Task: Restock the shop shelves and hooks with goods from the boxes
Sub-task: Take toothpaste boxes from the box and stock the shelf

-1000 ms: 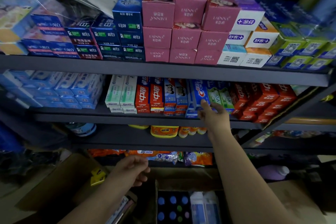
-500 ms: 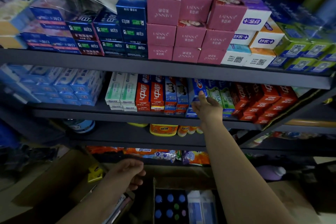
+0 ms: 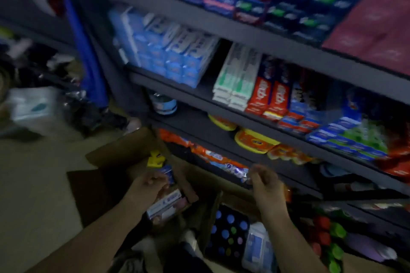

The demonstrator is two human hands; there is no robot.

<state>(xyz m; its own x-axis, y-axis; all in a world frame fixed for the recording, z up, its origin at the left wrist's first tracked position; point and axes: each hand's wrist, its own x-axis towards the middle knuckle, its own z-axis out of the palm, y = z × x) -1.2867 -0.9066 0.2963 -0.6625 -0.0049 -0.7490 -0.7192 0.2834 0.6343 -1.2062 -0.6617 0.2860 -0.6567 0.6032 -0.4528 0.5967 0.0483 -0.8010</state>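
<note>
Dark metal shelves (image 3: pixel 261 39) fill the right side of the dim shop, tilted in view and blurred, stacked with toothpaste cartons: pale blue ones (image 3: pixel 175 51) at left, white-and-green ones (image 3: pixel 238 75) beside red ones (image 3: pixel 267 97) further along. Yellow tubs (image 3: pixel 253 141) sit on the shelf below, and orange packets (image 3: pixel 208 154) line the one under that. On the floor in front stand open cardboard boxes (image 3: pixel 124 155); one holds a white-and-pink carton (image 3: pixel 165 205), another to its right holds bottles with coloured caps (image 3: pixel 228 230). Left hand (image 3: pixel 148 188) reaches down into the left box, fingers curled, though whether they grip anything I cannot tell. Right hand (image 3: pixel 263 180) hovers in front of the low shelf edge, fingers loosely bent and holding nothing.
</note>
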